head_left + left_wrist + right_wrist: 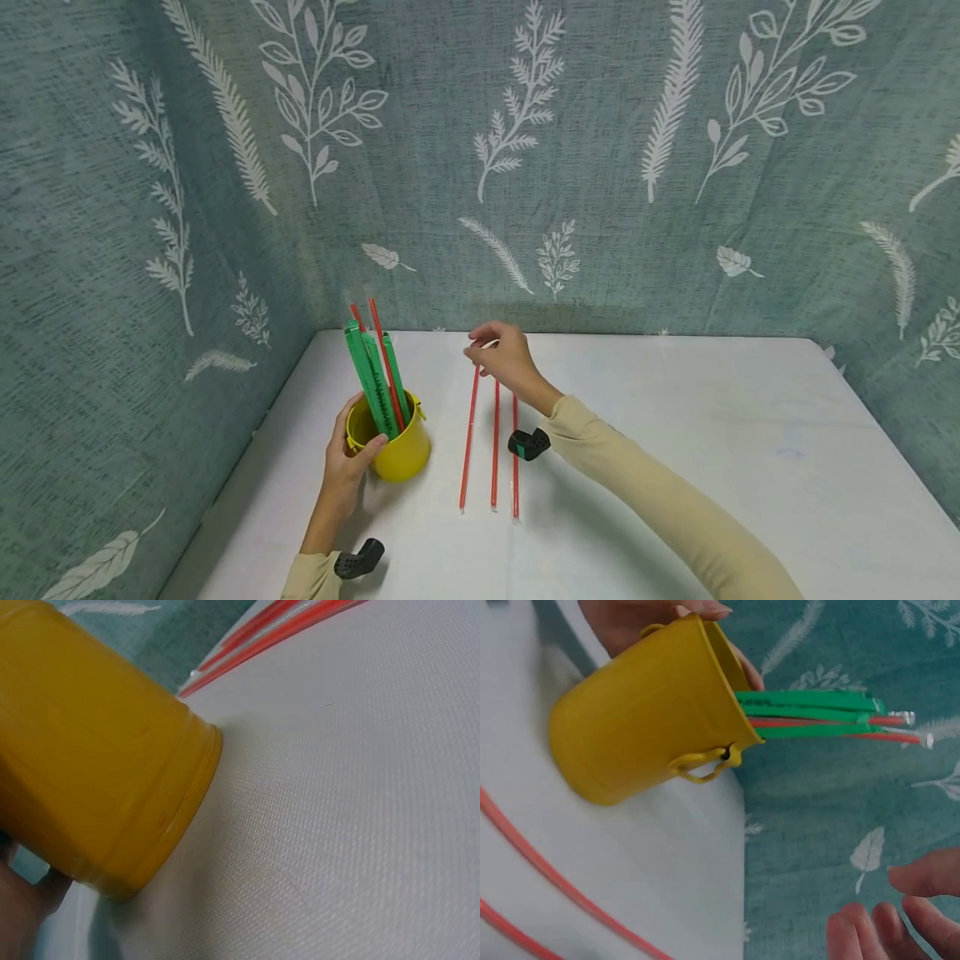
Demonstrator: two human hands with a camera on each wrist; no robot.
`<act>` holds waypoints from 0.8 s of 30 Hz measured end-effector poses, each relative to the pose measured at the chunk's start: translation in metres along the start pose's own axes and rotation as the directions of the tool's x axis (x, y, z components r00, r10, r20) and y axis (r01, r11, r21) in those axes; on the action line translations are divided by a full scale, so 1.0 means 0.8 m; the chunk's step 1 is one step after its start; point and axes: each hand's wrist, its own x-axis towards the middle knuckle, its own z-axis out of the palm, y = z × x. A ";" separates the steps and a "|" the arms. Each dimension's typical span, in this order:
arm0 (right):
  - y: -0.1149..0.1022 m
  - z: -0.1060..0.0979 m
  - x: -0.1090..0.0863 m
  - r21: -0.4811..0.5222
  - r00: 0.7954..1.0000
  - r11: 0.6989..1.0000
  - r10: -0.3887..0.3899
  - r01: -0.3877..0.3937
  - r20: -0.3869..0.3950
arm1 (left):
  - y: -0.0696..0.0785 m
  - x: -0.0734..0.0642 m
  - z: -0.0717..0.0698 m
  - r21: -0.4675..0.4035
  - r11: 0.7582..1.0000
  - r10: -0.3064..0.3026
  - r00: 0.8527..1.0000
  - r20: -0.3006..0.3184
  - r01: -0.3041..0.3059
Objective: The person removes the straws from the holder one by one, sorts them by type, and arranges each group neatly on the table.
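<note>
My left hand (347, 467) grips the side of a yellow bucket (405, 457), with the thumb at its rim. Long green packets (371, 379) with dark print stand in the bucket, beside two thin red sticks (384, 358) with clear, shiny tips. On the white table three more red sticks (467, 450) lie roughly side by side. Over the far end of the leftmost one hovers my right hand (504, 357), fingers bent loosely. The right wrist view shows a gap between thumb and fingers (889, 934), with nothing held there.
A white cloth covers the table (697, 433). Behind it and along the left hangs a grey-green curtain (592, 158) with white leaf prints. Black wrist devices (529, 444) sit at both sleeves; the right one overlaps the rightmost red stick in the head view.
</note>
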 end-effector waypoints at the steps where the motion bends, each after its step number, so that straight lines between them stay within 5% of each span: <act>1: -0.002 0.002 0.002 0.000 1.000 1.000 -0.001 0.001 0.004 | 0.000 0.000 0.000 0.000 1.000 0.001 1.000 0.001 -0.001; 15: -0.047 0.026 -0.002 0.026 0.991 0.999 -0.041 0.038 0.127 | 0.004 0.000 0.001 0.009 1.000 -0.017 1.000 0.002 0.017; 24: -0.031 0.049 0.012 0.026 0.987 0.997 -0.079 0.076 0.139 | -0.002 0.003 0.000 0.011 1.000 -0.019 1.000 -0.001 0.019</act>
